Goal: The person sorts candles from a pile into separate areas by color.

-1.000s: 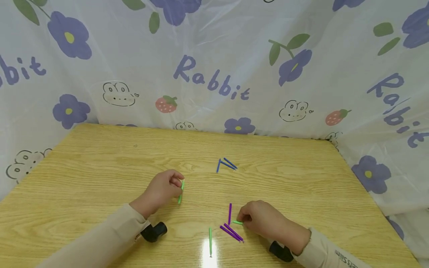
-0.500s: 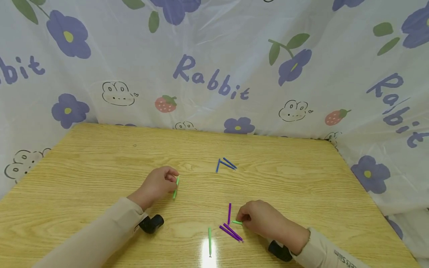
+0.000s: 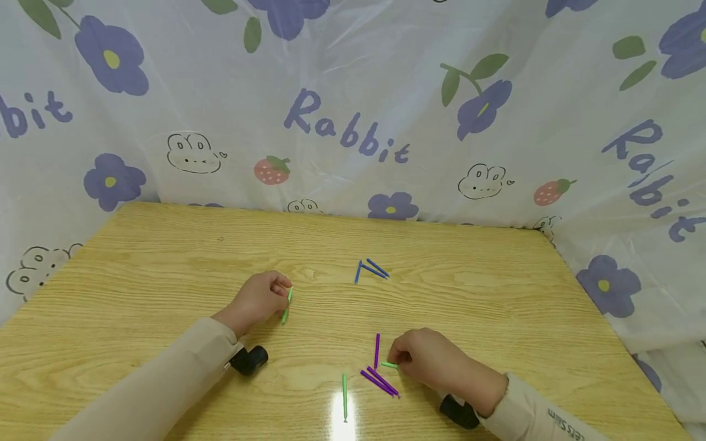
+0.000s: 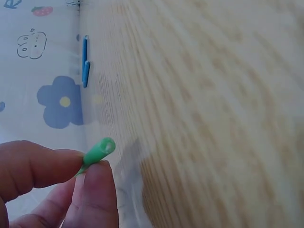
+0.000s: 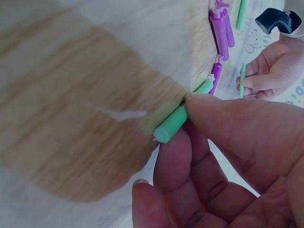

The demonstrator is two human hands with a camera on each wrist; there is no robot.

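My left hand [image 3: 255,304] pinches a thin green candle [image 4: 99,151] between thumb and fingers, over the left-centre of the table. In the head view it stands at a steep slant. A second green candle [image 5: 172,125] is pinched between the thumb and fingers of my right hand [image 3: 436,362], with a wick showing at its far end. Just left of that hand are purple candles, one upright in the view [image 3: 377,351] and two side by side below it [image 3: 380,382]. Another green candle [image 3: 345,397] lies on the table between the hands, nearer the front.
Three blue candles [image 3: 374,269] lie farther back on the wooden table [image 3: 485,288]. A white curtain [image 3: 242,110] printed with flowers and rabbits hangs behind it and along the sides. Black wrist cameras sit under the left wrist [image 3: 250,361] and right wrist [image 3: 459,411].
My left hand has shifted left and slightly away from me, carrying its green candle. The right hand and the candles on the table look unmoved.
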